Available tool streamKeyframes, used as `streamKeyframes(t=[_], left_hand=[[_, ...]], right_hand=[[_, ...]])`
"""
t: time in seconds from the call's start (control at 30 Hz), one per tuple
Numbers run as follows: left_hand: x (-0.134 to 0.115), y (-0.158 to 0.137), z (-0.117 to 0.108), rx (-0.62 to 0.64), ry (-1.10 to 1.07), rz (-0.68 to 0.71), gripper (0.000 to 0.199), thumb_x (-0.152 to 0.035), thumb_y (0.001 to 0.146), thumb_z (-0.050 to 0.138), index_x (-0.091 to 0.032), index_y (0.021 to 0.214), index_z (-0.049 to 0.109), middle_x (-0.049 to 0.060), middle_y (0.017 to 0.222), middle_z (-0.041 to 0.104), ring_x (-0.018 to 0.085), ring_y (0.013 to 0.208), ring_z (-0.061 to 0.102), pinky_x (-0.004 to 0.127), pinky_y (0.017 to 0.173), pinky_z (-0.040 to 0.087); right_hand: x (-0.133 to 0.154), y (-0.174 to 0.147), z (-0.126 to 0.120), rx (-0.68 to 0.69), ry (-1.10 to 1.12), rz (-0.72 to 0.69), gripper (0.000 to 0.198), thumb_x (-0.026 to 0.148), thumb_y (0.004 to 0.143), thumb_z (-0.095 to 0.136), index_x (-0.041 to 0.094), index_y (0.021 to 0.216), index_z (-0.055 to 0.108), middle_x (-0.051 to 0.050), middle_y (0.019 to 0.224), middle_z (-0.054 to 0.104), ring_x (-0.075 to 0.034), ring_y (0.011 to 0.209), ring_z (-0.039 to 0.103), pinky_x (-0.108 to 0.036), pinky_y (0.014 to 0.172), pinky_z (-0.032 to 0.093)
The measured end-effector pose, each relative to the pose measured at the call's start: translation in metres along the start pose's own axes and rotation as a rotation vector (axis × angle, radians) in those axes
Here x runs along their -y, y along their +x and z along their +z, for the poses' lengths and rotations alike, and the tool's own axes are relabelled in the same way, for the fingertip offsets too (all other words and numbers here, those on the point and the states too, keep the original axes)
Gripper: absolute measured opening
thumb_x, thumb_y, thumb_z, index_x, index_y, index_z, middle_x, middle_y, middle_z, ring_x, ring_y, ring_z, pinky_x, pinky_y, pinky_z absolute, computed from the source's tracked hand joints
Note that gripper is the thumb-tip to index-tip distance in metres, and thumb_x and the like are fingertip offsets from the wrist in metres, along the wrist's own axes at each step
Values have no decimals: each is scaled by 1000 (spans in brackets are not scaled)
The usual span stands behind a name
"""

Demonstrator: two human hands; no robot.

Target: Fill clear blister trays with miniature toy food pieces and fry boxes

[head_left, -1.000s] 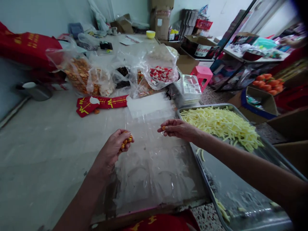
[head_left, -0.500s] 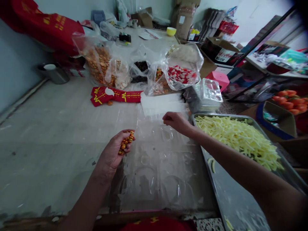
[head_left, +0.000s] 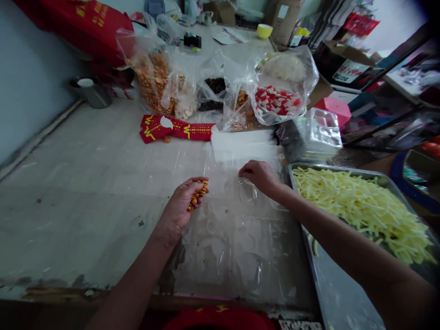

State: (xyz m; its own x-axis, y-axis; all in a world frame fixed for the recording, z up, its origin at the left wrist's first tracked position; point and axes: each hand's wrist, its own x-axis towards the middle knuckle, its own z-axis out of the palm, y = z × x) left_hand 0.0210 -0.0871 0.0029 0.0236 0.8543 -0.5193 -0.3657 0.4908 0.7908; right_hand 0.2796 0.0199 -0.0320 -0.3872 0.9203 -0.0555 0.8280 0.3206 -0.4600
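A handful of small orange snack pieces with dark bands sits in my left hand, its fingers curled round them. My right hand is held in a pinch over a clear plastic tray; whatever is at its fingertips is too small to name. More clear moulded plastic covers the table in front of me, with round and rectangular hollows. White sheets lie just beyond my right hand.
A metal tray of pale yellow strips stands on the right. Clear bags hold orange snacks and red-and-white pieces at the back. Printed red sleeves, stacked clear boxes and a metal cup are also there.
The view has swung a little, so the table's things sit further right in it. My left hand still holds the snack pieces, and my right hand remains pinched over the clear tray.
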Motion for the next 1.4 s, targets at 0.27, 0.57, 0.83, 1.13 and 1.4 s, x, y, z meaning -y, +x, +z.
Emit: streamKeyframes(t=[0.27, 0.57, 0.83, 1.13, 1.4], left_hand=[[8, 4, 11, 5, -63, 77, 29, -29, 73, 71, -18, 100, 69, 2, 80, 65, 5, 55, 49, 16, 49, 34], [26, -11, 33, -42, -129, 149, 41, -28, 71, 76, -17, 110, 73, 1, 75, 64, 5, 54, 45, 17, 49, 30], [21, -10, 15, -169, -334, 53, 42, -24, 69, 76, -14, 109, 69, 2, 78, 65, 4, 53, 48, 14, 46, 30], [-19, -12, -33, -183, -465, 73, 18, -19, 74, 66, -10, 89, 65, 3, 74, 63, 3, 49, 46, 13, 41, 31], [-6, -8, -38, -118, -382, 93, 22, -17, 73, 63, -10, 93, 67, 5, 77, 64, 4, 52, 47, 14, 44, 33]], right_hand=[[37, -15, -4, -130, 411, 56, 26, 43, 87, 68, 18, 89, 74, -5, 76, 69, -17, 66, 61, -28, 61, 41], [105, -45, 28, 94, 1348, 259, 35, 48, 72, 80, 16, 87, 77, -1, 68, 64, -9, 57, 51, -23, 52, 37], [83, -3, 10, -68, 1114, 235, 30, 36, 65, 85, 16, 86, 79, -6, 78, 73, -14, 64, 62, -29, 63, 50], [85, 65, 36, 8, 111, -69, 8, 15, 74, 74, 20, 78, 80, -4, 76, 75, -20, 72, 68, -30, 69, 46], [74, 80, 31, 59, 79, 116, 17, 31, 68, 84, 18, 75, 75, 0, 58, 65, -15, 54, 60, -26, 54, 39]])
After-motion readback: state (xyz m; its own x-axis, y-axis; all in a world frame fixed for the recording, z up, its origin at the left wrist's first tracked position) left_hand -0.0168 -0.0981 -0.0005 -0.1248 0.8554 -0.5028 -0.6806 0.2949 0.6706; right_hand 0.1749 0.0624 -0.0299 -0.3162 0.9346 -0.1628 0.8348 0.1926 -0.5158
